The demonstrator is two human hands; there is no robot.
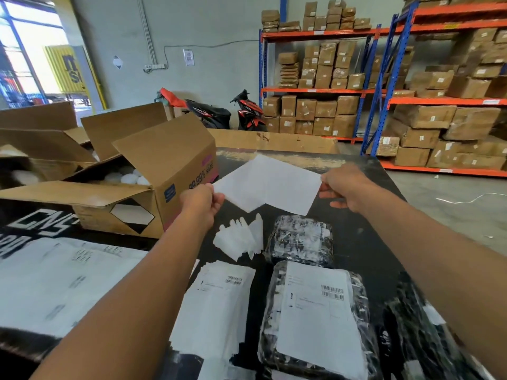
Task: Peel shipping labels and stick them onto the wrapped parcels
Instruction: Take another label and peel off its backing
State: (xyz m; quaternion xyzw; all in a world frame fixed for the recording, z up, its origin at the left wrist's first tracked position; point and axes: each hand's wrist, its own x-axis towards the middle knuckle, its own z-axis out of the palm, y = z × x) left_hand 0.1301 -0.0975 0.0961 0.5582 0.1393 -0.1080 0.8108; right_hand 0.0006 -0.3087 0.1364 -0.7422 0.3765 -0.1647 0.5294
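You held the white paper shipping label (270, 185) over the black counter (367, 231).
Fingers of your left hand (201, 201) pinched its left corner, those of your right hand (345, 187) its right edge, long axis left-right; the unlabelled black plastic-wrapped parcel (300, 239) lay just nearer you, closer to your right hand.

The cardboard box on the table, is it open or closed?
Open. The cardboard box has its flaps standing up or folded outward, and white rounded items show inside.
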